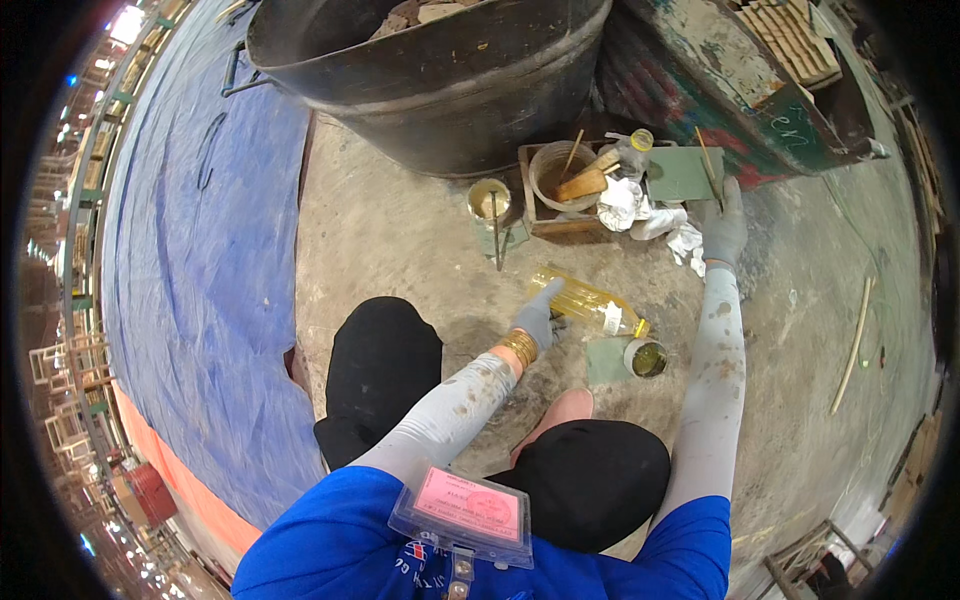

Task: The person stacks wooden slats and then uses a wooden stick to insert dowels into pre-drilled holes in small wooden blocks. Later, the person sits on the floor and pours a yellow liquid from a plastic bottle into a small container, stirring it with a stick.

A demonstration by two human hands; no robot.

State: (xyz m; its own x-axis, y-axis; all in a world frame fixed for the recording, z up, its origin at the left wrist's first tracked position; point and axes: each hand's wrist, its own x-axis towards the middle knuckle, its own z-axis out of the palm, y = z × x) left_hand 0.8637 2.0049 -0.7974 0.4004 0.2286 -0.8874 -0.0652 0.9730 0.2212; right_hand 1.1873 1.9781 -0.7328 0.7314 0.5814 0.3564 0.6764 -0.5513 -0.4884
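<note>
My left hand, in a grey glove, is closed around a clear yellowish plastic bottle. The bottle lies tilted, its yellow neck close above a small cup with dark greenish contents. Whether liquid is flowing cannot be made out. That cup stands at the edge of a green sheet on the floor. Farther out, my gloved right hand has its fingers at the dark lower end of a thin stick. The stick lies across another green sheet, and the fingers appear to pinch it.
A wooden box holds a tub with a brush; crumpled white paper lies beside it. Left of it stands a cup with a stick. A large dark metal vat rises behind. Blue tarpaulin covers the left floor.
</note>
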